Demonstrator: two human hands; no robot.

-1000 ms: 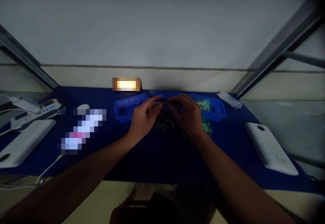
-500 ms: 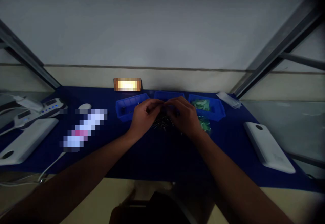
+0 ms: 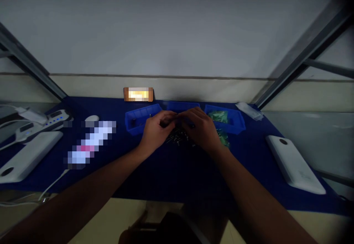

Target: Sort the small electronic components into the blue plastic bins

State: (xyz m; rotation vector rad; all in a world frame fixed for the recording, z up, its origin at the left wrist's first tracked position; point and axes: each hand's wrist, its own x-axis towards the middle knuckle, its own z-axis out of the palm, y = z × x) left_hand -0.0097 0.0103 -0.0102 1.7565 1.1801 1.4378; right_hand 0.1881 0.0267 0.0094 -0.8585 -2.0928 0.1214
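Note:
My left hand [image 3: 157,129] and my right hand [image 3: 202,129] meet at the fingertips over the middle of the table. Both have their fingers curled and pinched together; whatever lies between them is too small and dark to make out. Below the fingers a loose pile of small metal pins or screws [image 3: 177,137] is spread on the blue cloth. Behind my left hand stands a blue bin [image 3: 132,123] with a few small dark bits in it. Another blue bin [image 3: 182,106] is partly hidden behind my hands. To the right, a third blue bin [image 3: 236,120] holds green pieces [image 3: 218,116].
More green pieces [image 3: 223,137] lie beside my right wrist. A clear plastic bag [image 3: 250,111] is at the back right. White power banks [image 3: 295,164] lie at both sides. On the left are a power strip [image 3: 44,124], a blurred-out phone [image 3: 91,142] and a cable [image 3: 54,185].
The view has tilted slightly, so the table sits a little lower in the picture. Both hands stay together at the same spot, with only slight finger movement.

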